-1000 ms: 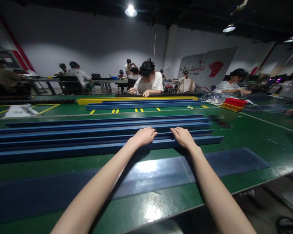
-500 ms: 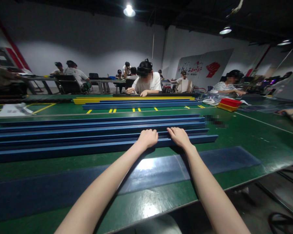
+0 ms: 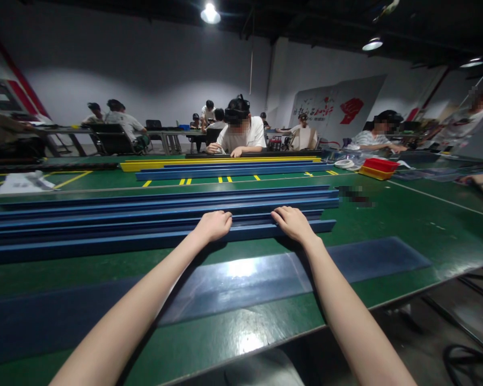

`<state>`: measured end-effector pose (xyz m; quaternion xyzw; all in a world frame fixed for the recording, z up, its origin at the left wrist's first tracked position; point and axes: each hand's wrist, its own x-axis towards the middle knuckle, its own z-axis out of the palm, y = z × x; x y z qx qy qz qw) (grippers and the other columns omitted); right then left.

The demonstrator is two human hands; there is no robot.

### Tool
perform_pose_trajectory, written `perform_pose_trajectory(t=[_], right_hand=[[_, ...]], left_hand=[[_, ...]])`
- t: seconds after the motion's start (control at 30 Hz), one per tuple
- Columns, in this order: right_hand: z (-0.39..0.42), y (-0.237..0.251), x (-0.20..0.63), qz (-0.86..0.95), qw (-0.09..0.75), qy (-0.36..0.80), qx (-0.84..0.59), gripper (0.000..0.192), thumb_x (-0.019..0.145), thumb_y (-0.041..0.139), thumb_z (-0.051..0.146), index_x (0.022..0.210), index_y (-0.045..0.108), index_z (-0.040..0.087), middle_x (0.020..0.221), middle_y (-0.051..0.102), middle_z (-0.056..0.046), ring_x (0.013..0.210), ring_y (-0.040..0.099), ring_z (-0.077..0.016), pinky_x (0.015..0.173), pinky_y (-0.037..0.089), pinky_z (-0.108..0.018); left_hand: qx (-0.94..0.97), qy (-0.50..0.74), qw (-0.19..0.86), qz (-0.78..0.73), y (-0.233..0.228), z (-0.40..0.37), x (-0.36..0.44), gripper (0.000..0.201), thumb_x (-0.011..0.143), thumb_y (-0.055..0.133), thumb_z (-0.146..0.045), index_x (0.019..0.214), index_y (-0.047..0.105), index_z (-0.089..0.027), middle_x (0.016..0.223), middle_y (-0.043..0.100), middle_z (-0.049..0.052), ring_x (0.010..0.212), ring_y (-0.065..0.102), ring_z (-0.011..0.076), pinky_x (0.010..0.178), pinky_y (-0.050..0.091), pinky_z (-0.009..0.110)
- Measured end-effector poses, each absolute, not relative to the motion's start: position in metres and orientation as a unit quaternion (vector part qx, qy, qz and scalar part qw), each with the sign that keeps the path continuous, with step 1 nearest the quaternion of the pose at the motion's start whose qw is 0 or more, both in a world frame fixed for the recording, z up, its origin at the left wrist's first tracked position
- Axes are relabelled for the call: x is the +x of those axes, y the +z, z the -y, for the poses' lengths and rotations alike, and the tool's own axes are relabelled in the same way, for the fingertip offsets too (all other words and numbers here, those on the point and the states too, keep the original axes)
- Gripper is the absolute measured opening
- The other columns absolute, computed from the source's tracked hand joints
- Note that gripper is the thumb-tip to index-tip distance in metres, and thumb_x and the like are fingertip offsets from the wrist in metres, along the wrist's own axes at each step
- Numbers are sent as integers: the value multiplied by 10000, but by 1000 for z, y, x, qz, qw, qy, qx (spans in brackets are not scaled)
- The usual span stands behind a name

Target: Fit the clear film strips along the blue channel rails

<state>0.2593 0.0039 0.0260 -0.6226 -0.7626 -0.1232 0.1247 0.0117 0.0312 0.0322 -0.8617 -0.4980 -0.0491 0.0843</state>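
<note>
Both hands are pressing on the nearest long blue plastic rail (image 3: 145, 239), lying crosswise at twelve o'clock on the green table (image 3: 406, 214).

The left hand (image 3: 212, 225) and right hand (image 3: 292, 222) are resting curled over its top edge, fingers hooked, not fully closed. Aligning seems under way; next calls for even sliding. Since earlier, the left hand has shifted toward nine o'clock, and the rail's right end too. More blue rails (image 3: 165, 206) are lying behind; a flat blue strip (image 3: 366, 257) at six o'clock.
</note>
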Motion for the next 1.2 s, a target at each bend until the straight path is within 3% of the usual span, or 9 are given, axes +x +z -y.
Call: perform_pose_trajectory(t=[0.43,0.63,1.03,1.2], right_hand=[[-3,26,260,731,82,-144,-662,416,934,186,336,911,575,190,937,636,-58,904,527,-170,765,293,-280],[-1,27,250,733,80,-146,-660,417,936,175,319,932,572,194,934,639,-56,901,525,-173,752,277,-286],[0,27,229,720,87,-146,-672,446,935,157,356,947,576,202,947,641,-71,931,538,-193,751,274,-304],[1,28,228,717,86,-145,-676,449,934,154,351,962,575,198,972,640,-87,947,538,-198,763,277,-307]], left_hand=[[-856,-38,66,511,36,-29,-32,398,870,222,-310,1040,567,-205,1062,629,67,938,591,207,755,434,297],[-852,-9,86,517,43,-24,-31,366,869,235,-327,960,565,-196,984,638,73,853,606,218,685,436,303],[-875,-76,113,464,49,-15,41,366,888,249,-294,909,587,-154,965,621,105,905,578,235,770,398,350],[-868,-96,87,479,33,-11,67,390,883,274,-374,1017,550,-133,1019,601,129,948,553,266,806,381,396]])
